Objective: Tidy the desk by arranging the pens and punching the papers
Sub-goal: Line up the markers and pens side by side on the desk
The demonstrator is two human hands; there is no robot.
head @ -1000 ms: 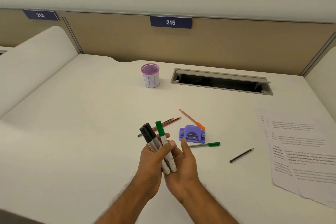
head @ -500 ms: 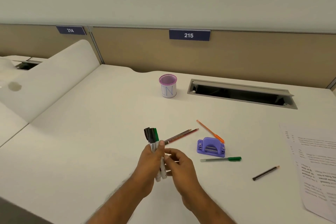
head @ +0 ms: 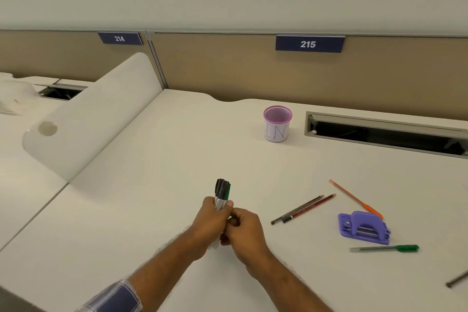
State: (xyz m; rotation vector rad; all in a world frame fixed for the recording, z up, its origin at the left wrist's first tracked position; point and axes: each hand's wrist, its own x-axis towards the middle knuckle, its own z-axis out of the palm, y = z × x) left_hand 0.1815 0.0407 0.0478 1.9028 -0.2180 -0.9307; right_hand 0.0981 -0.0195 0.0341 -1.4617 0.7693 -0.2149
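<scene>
White table [head: 157, 185] fills the frame; tan partition [head: 228, 71] along the far edge with plates "214" [head: 119, 38] and "215" [head: 308, 44]. White curved divider [head: 101, 114] on the left side. Grey cable slot [head: 385, 132] set into the table, far right.

Pink mesh cup [head: 277, 123], upright, just left of the cable slot, well apart from everything else; nothing visible inside it.

Left hand [head: 211, 220] near centre, fingers curled round a bundle of markers [head: 222, 194], caps up: black caps plus 1 green. Right hand [head: 243, 232] touches the left, fingers curled at the lower end of the same bundle; exact grip is hidden.

Purple hole punch [head: 363, 228] flat on the table, right of the hands. Orange pen [head: 355, 199] lies diagonally, its near end touching or just behind the punch; cannot tell which. Green-capped pen [head: 385, 248] just near of the punch. 2 pencils [head: 302, 208] side by side between hands and punch. 1 dark pencil [head: 457, 278] cut off at the right edge.

Papers not in frame.
</scene>
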